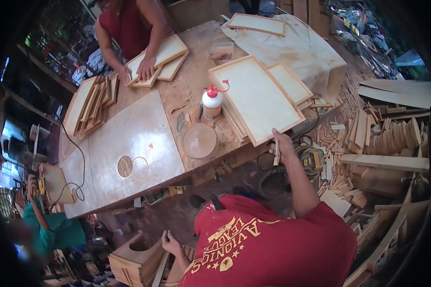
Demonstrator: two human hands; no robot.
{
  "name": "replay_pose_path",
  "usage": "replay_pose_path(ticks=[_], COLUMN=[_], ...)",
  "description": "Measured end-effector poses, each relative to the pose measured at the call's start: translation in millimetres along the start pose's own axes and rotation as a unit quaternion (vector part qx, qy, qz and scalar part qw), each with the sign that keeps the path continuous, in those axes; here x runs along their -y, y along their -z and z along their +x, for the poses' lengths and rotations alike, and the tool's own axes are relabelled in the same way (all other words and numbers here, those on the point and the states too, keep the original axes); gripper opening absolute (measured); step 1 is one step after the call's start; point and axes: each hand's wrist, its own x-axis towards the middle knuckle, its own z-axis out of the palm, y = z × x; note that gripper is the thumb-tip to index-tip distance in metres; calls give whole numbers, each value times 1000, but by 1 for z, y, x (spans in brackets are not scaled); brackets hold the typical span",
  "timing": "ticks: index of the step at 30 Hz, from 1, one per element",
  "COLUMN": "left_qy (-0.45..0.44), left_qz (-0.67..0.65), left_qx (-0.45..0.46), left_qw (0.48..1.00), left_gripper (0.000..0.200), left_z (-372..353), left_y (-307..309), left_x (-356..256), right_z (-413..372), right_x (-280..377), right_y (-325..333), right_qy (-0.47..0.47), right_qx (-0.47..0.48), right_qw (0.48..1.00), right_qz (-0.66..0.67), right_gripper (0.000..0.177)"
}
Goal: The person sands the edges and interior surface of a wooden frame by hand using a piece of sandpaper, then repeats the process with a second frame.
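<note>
My right hand (285,147) is at the near corner of a shallow wood-framed tray (258,98), its fingers closed on a small flat wooden stick (277,154). Whether this hand also touches the tray's frame is hard to tell. The tray has a pale panel and lies on top of other framed pieces. My left hand (173,244) hangs low, below the table edge, with loosely bent fingers slightly apart and nothing visible in them. A white glue bottle with a red cap (212,102) stands upright left of the tray, beside a round disc (199,140).
Across the table (129,124), a co-worker (134,38) handles framed trays (165,52). More frames (91,103) lean in a row at left. A person in green (52,227) is at lower left. Wood offcuts (354,143) and a yellow power tool (311,158) lie to the right.
</note>
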Motion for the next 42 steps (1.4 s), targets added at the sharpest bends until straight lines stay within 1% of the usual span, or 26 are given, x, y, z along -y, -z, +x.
replay_pose_path(ticks=[1,2,4,5,8,9,10,12,14,15,17,19,20,22,26,27,30,32,34,36,38,40,42], left_qy=[22,30,45,46,59,46,33,8,-12,-28,-56,-73,-80,-54,-11,11,12,46,63,59,40,1,6], left_qz=[-9,-5,5,-36,-30,-27,-24,-28,-37,-17,21,47,61,35,15,2,51,41,36,25,18,17,-10], left_qx=[-5,4,30,36,56,73,92,130,164,174,187,184,181,191,196,187,148,119,101,88,70,58,47], left_qw=[1000,1000,999,998,996,996,995,991,986,984,981,979,978,979,980,982,988,991,992,994,997,998,999], left_gripper=[30,30,30,31,31,31,31,31,31,32,32,32,32,32,30,30,30,28,28,29,29,29,29], left_z=[-13,-20,-26,-22,-4,4,15,36,58,65,73,76,77,72,58,52,35,31,26,26,28,38,52], left_y=[-2,-5,-16,-21,-30,-31,-33,-41,-47,-47,-53,-58,-60,-63,-62,-61,-47,-38,-31,-28,-26,-28,-30], left_x=[5,10,-1,6,-11,-13,-12,-11,-9,-14,-35,-44,-47,-45,-12,-8,-15,-4,-12,-17,-29,-56,-79], right_z=[1,5,3,-3,-13,-23,-18,-7,6,8,8,0,0,2,11,12,2,2,1,7,3,-8,-27], right_x=[-1,-1,1,2,-6,1,-1,5,10,9,7,8,8,6,9,11,13,4,-7,-36,-63,-92,-107], right_y=[6,15,32,35,41,25,20,10,11,14,18,7,7,9,7,10,9,20,30,56,64,69,58], right_qy=[-8,4,29,46,49,50,45,32,66,80,67,66,58,35,65,58,19,22,-3,-8,-57,-94,-200], right_qx=[-12,-33,-84,-105,-78,-51,-39,-84,-128,-149,-144,-129,-124,-111,-139,-138,-112,-53,-76,-31,-43,6,-23], right_qw=[1000,999,996,992,996,997,998,994,988,983,983,984,986,991,985,984,983,995,997,996,992,991,975], right_qz=[-23,-8,24,44,12,-13,-28,-58,-61,-66,-87,-104,-90,-65,-81,-101,-143,-78,-2,78,106,93,97], right_gripper=[32,33,36,39,40,38,34,30,31,31,32,33,33,32,28,28,31,31,32,32,39,42,43])
